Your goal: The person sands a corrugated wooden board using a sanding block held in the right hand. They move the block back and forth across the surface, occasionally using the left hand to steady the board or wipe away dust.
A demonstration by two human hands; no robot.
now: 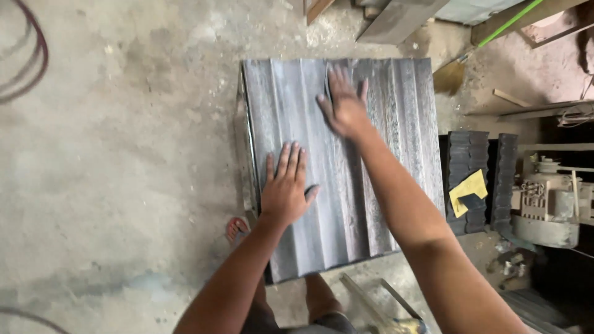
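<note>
Both hands flat, fingers spread, on ribbed grey panel.
Left hand (284,188) presses near-left part of the panel (377,204); right hand (344,106) on far middle, blurred. Panel over concrete floor (117,154); yellow sandpaper sheet (467,190) to its right.

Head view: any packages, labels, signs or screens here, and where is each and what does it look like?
No packages, labels, signs or screens show.
Closest thing: a yellow sheet, roughly square and bent, lying on dark ridged stacks right of the grey ridged panel.
Both hands, left and right, lie flat on that panel.
</note>
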